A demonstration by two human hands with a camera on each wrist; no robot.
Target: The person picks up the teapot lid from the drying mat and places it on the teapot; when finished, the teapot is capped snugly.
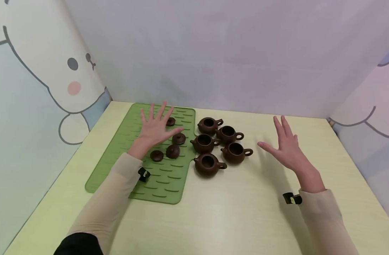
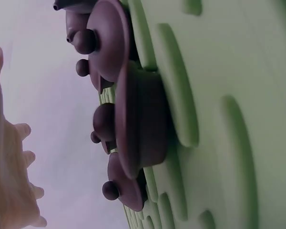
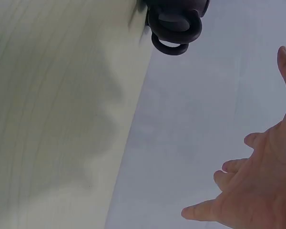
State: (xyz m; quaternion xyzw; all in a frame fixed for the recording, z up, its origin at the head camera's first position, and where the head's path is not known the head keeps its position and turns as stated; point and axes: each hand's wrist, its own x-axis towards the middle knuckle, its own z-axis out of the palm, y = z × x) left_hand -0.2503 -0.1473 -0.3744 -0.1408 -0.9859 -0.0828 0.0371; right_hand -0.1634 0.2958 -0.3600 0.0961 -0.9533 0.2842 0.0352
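My left hand point(image 1: 153, 131) hovers over the green mat point(image 1: 164, 189) with its fingers spread and nothing held. Small dark brown teapot lids lie close to its thumb, among them a round-knobbed lid point(image 1: 173, 151) and a smaller one point(image 1: 156, 156). In the left wrist view, one lid point(image 2: 143, 117) stands out near the camera, its rim and inner collar showing. To the right of the mat sit several lidless brown teapots, such as the front one point(image 1: 207, 165). My right hand point(image 1: 287, 148) is raised right of the teapot point(image 1: 235, 153) nearest it, fingers extended and holding nothing.
Everything stands on a pale wooden table point(image 1: 232, 216). A plain light backdrop point(image 1: 219, 60) rises along its far edge, with cartoon-printed panels point(image 1: 32, 106) at both sides. The teapots cluster tightly, most handles pointing right, and some sit against the mat's edge.
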